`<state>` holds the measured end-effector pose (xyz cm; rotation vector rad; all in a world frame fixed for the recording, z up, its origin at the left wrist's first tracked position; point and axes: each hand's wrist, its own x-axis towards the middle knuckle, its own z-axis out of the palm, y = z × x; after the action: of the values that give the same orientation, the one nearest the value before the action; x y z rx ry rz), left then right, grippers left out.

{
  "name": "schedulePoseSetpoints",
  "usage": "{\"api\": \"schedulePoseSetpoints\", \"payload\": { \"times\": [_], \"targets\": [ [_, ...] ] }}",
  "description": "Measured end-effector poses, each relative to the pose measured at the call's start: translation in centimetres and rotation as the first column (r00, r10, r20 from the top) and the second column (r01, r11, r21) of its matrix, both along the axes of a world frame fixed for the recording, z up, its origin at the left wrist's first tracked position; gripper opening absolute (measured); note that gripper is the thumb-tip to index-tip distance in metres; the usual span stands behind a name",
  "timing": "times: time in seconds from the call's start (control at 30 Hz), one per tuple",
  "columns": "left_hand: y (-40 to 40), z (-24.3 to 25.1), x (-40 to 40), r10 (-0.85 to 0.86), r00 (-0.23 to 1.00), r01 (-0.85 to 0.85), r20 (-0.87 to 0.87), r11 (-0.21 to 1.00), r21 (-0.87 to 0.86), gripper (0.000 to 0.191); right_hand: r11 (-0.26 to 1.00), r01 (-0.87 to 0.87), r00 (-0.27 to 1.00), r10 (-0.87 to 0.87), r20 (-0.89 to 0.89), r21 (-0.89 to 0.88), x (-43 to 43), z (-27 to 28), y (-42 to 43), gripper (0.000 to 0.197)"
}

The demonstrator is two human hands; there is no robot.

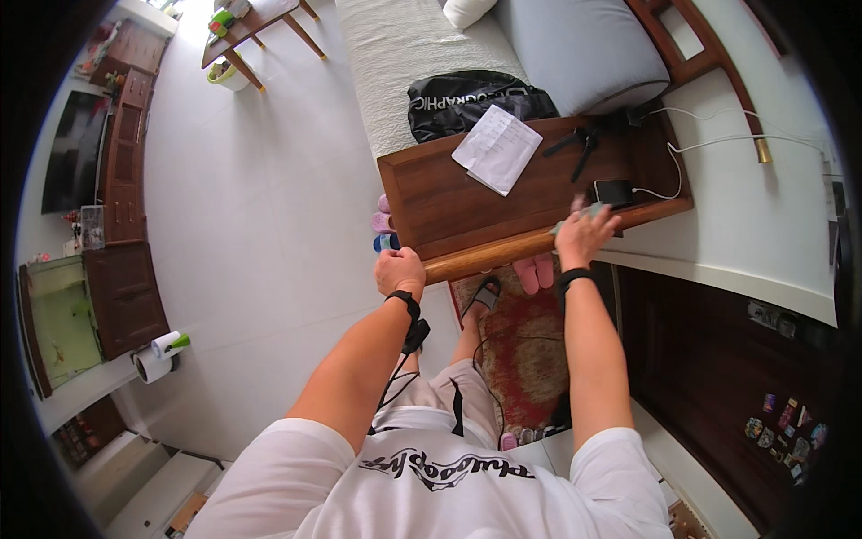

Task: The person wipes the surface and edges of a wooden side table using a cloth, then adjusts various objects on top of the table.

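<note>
The wooden armrest (491,255) of the bench runs crosswise in front of me, its front edge a rounded rail. My left hand (400,272) is closed around the rail's left end. Farther along, my right hand (587,232) presses a pale green cloth (592,210) onto the right part of the rail. Its fingers are slightly blurred, and most of the cloth is hidden under the palm. On the sunken wooden top (431,195) lie folded sheets of paper (498,149) with handwriting, a black folding stand (580,147) and a black box-shaped device (611,193) with a white cable.
A black bag (471,101) lies on the quilted seat cover beyond the top, near a grey cushion (586,54). Pink slippers (534,273) and a red patterned rug (518,357) are below the rail. White cables (734,138) run to the right wall. A dark door (707,364) stands right.
</note>
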<state>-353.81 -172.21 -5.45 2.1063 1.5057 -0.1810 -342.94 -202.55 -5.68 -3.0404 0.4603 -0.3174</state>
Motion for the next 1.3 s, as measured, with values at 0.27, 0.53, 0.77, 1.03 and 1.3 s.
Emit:
{"api": "schedulePoseSetpoints", "payload": {
  "times": [0.27,0.53,0.77,1.03,1.3],
  "targets": [
    [-0.4,-1.8,-1.0,-0.041,0.989,0.033,0.14,0.998,0.057,0.031,0.796,-0.561,0.629,0.588,-0.509,0.226,-5.7,3.8,14.1,0.05],
    [-0.7,-2.9,-1.1,0.135,0.921,-0.216,0.367,0.958,0.19,0.032,0.669,-0.157,-0.059,0.728,-0.683,0.727,-3.2,-2.2,23.2,0.06],
    [0.3,-3.0,-1.3,0.108,0.966,-0.156,0.236,0.968,0.195,0.031,0.578,-0.376,-0.086,0.756,-0.649,0.724,-2.8,-1.2,21.1,0.066],
    [0.0,-2.3,-0.6,0.048,0.986,-0.08,0.159,0.976,0.2,0.031,0.745,-0.418,0.018,0.579,-0.815,0.52,5.3,2.8,4.1,0.071],
    [0.4,-2.3,-0.9,0.06,0.992,-0.08,0.112,0.979,0.187,0.036,0.842,-0.445,0.282,0.455,-0.845,0.305,11.4,3.1,-11.9,0.079]
  ]
}}
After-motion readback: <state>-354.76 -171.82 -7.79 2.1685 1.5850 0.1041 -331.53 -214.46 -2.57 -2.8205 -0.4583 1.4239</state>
